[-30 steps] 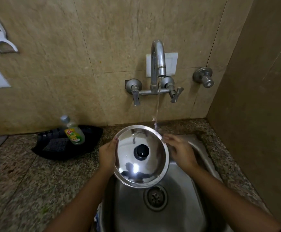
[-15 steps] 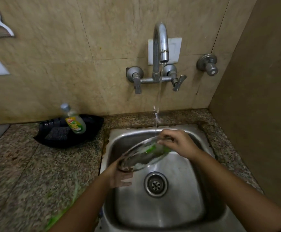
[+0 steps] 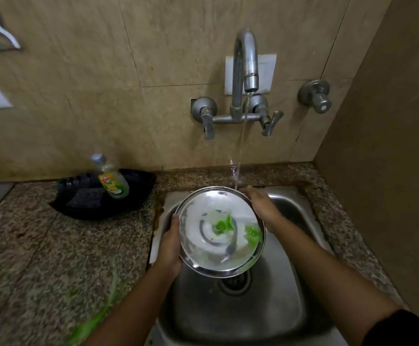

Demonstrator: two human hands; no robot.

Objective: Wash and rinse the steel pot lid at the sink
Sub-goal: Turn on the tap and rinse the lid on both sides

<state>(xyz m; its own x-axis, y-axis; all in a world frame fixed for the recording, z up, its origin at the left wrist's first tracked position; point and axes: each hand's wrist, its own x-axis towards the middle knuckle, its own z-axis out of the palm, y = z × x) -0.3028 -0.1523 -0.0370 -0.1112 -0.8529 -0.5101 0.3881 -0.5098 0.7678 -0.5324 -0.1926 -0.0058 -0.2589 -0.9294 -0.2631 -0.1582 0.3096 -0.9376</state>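
Both hands, left hand (image 3: 169, 245) and right hand (image 3: 263, 208), are gripping opposite rims of the lid (image 3: 219, 232), probably light, stiff and slippery when wet.

You hold the lid (image 3: 219, 232) over the sink (image 3: 288, 308); tap (image 3: 244, 71) at twelve o'clock, soap bottle (image 3: 112, 179) on the counter (image 3: 53, 258) at ten.

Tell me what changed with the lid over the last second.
The steel lid was turned over: its knob side faced up, now the underside does, with green smears on it. Both the left hand and right hand kept hold of its rim. The tap water kept running.
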